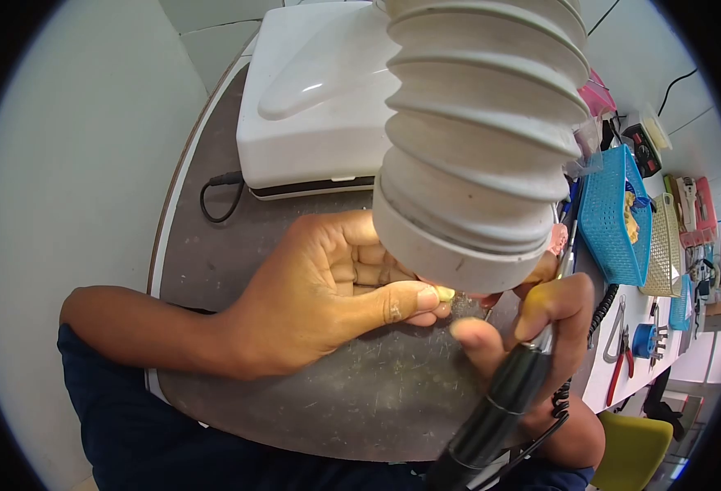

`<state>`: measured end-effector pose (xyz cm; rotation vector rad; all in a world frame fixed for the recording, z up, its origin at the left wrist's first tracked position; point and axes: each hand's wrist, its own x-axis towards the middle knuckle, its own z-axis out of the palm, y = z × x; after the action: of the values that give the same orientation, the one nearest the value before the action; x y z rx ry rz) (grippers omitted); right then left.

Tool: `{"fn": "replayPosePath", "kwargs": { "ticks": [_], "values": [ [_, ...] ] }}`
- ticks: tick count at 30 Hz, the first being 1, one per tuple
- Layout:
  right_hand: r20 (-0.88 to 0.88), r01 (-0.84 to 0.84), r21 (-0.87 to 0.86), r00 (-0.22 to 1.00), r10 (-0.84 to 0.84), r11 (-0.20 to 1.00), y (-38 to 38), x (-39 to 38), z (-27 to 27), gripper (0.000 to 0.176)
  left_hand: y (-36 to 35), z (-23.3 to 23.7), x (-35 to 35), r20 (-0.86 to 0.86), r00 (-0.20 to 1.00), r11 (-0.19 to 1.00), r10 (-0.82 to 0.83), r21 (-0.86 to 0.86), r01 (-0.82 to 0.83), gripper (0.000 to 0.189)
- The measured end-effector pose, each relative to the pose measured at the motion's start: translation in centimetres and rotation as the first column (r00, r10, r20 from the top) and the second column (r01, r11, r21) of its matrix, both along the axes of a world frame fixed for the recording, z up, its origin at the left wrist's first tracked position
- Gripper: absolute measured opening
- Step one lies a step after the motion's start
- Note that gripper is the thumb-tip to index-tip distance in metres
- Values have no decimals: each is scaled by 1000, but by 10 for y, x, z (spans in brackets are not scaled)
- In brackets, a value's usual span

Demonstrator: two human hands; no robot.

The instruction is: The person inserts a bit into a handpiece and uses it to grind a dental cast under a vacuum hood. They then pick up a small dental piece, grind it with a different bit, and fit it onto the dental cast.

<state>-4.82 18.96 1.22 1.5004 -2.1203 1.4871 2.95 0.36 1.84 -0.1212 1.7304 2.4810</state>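
My left hand (307, 290) pinches a small pale-yellow piece (446, 293) between thumb and fingertips, just above the tabletop. Its palm faces right, and the nozzle partly covers the fingers. My right hand (563, 311) grips a black and silver rotary handpiece (491, 413) like a pen, its thumb reaching toward the yellow piece. The handpiece's working tip points in under the nozzle, close to the piece. A wide white corrugated suction hose (479, 131) hangs right over both hands, its round nozzle (459, 237) hiding some of the fingers. Fine dust lies around the piece.
A white machine housing (319, 131) with a black cable stands at the back of the grey tabletop (360, 409). To the right are a blue basket (610, 237), a beige basket (663, 254), red-handled pliers (620, 368) and a blue round holder (644, 340). A green chair (635, 450) stands lower right.
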Motion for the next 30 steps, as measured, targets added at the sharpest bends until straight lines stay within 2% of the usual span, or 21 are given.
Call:
{"fn": "replayPosePath", "kwargs": {
  "ticks": [2,3,4,6,7,12,14,15,16,18,23,25,28,30],
  "values": [
    [335,-55,-262,931,144,963,4,-2,-10,41,-1,-3,0,13,1000,1000,-14,13,14,21],
    [308,27,-259,950,56,965,4,0,-9,40,-2,-4,0,-7,1000,1000,-5,0,5,22],
    [309,25,-258,949,58,966,8,-4,-3,40,-2,-5,0,-26,1000,1000,2,-12,-3,23],
    [2,-97,122,995,97,988,22,-16,18,39,-3,-6,0,6,1000,1000,-11,22,10,24],
    [90,-79,134,994,68,988,22,-10,23,31,-3,-7,0,37,999,998,-25,55,23,24],
    [258,-105,32,962,93,994,14,1,10,27,-5,-7,1,18,999,999,-35,31,35,26],
    [275,-188,-113,938,213,976,12,0,1,29,-5,-7,1,14,999,998,-38,45,38,26],
    [210,-233,-34,949,235,972,12,-4,4,30,-5,-6,1,6,999,999,-37,23,37,26],
    [211,-233,-33,949,235,972,13,-3,8,30,-4,-5,1,-3,999,999,-35,1,35,26],
    [260,-179,87,954,152,980,14,2,14,30,-5,-5,0,-2,999,999,-35,12,35,25],
    [244,-176,69,957,154,982,13,2,11,31,-5,-7,1,3,999,999,-39,27,39,24],
    [242,-174,86,959,148,981,14,3,12,32,-6,-5,1,-20,998,998,-53,-19,52,24],
    [287,-150,80,950,122,985,13,4,11,32,-6,-7,1,-22,998,999,-51,18,51,24],
    [226,-182,28,959,171,983,12,1,7,31,-6,-6,1,-23,998,998,-55,8,55,24]
  ]
}}
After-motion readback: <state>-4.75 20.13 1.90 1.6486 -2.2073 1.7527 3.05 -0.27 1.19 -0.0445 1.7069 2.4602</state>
